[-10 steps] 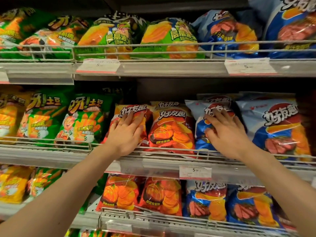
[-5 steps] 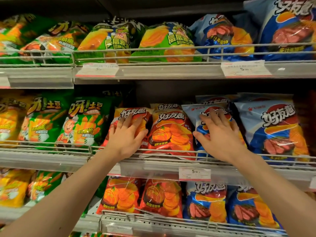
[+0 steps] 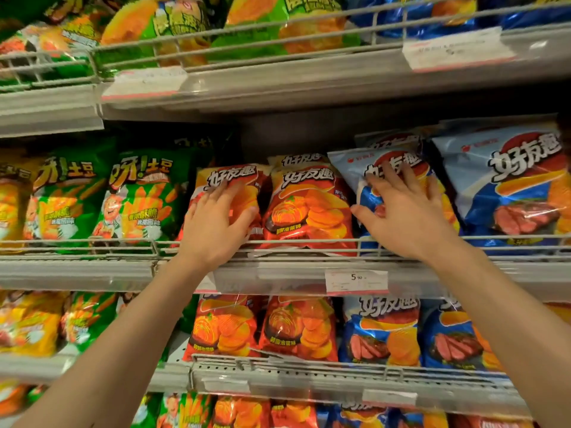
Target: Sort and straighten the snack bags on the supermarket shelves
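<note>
Bags of crisps fill the middle shelf, and we have a hand on two of them. Our left hand (image 3: 216,222) lies spread on the front of a red crisp bag (image 3: 228,193), fingers nearly straight, thumb hooked at its right edge; it presses rather than clasps. Our right hand (image 3: 401,217) lies flat with splayed fingers on a tilted blue crisp bag (image 3: 355,163), whose top leans left over the neighbouring red bag (image 3: 309,208). Neither hand has closed round anything. These bags look puffed with air, light and crackly, the film likely slick, the crisps inside easily crushed, so we judge a flat palm or a light hold at the side seams safer than squeezing the middle. A wire rail (image 3: 309,244) runs along the shelf front, touching the bags' lower parts. Below it sits a price tag (image 3: 356,281). Further left stand green snack bags (image 3: 142,196); another blue bag (image 3: 509,186) stands to the right.
</note>
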`<state>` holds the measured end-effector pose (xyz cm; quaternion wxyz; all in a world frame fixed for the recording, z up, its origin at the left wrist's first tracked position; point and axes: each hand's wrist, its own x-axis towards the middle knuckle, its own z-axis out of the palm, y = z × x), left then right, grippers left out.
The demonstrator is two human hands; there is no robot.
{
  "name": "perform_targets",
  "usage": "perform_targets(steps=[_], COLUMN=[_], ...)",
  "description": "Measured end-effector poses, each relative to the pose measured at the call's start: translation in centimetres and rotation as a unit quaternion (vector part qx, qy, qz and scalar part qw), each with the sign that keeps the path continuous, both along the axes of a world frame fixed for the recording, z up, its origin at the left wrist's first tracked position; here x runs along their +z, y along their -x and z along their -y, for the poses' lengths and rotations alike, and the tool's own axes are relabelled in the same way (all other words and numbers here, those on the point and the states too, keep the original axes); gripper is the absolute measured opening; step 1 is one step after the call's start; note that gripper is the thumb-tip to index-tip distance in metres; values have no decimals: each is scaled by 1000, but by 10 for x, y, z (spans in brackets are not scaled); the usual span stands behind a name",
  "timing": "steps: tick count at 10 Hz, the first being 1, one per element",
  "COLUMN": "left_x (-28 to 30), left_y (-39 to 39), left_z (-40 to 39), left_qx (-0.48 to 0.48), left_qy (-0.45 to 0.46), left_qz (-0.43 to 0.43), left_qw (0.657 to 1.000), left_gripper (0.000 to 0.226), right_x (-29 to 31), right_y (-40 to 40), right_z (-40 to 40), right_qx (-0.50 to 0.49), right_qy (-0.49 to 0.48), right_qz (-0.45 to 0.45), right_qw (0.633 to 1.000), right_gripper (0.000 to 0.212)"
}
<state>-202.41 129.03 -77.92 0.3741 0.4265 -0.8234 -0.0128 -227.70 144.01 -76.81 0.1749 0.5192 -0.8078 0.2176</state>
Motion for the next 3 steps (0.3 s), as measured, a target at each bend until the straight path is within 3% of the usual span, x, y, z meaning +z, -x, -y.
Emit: perform_targets(steps=[1, 2, 3], left_x=[-1, 4, 12], left_y=[1, 2, -3], left_z=[-10, -11, -17], left_qx=[-19, -24, -27], left_qy=[-27, -87, -148], left_qz=[-139, -209, -245], left_qw=[990, 974, 958], left_gripper=[45, 38, 32], right_x=[-5, -3, 3], right_y=[4, 8, -2], right_z=[0, -4, -17], right_qx=[16, 49, 42], right_qy=[85, 173, 197], right_qz=[14, 84, 128], right_qw=[996, 980, 971], right_gripper=[67, 57, 46])
